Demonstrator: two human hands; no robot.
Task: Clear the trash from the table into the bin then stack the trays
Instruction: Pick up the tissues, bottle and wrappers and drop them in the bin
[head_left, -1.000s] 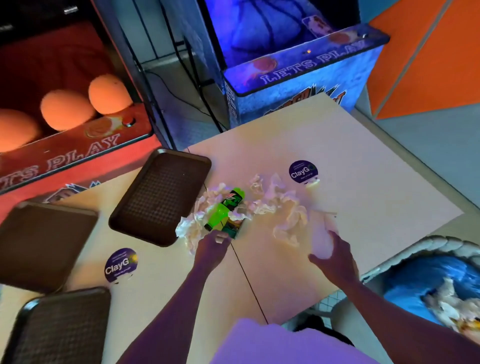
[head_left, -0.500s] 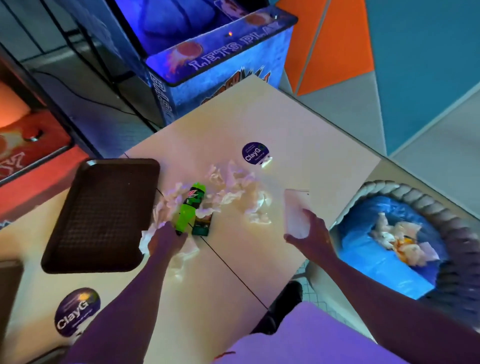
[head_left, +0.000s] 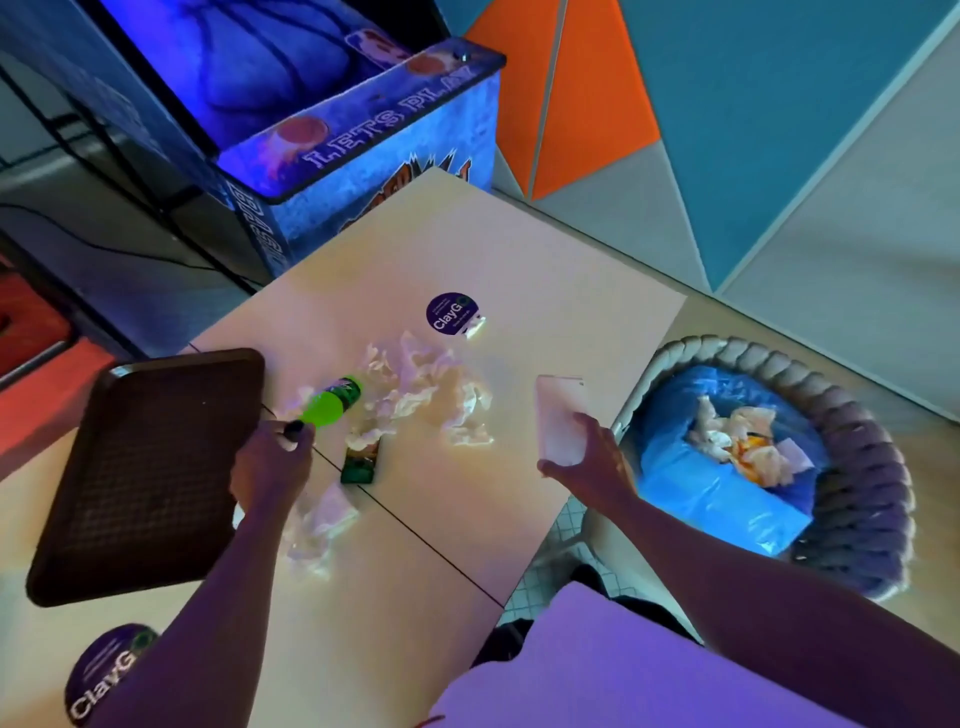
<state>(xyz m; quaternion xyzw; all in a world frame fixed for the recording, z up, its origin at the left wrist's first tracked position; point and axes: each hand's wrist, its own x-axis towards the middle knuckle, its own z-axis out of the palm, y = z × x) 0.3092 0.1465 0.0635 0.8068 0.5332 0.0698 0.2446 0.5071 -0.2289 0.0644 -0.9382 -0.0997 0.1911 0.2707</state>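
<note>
Head view: left hand (head_left: 271, 462) grips the green bottle (head_left: 332, 402) at centre-left of the frame; right hand (head_left: 589, 465) holds a pale cup (head_left: 558, 415) near the bin (head_left: 753, 358) at right.

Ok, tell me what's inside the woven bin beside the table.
The round rope-woven bin holds a blue plastic liner with crumpled white napkins and orange-stained scraps on top. Anything beneath that pile is covered.
</note>
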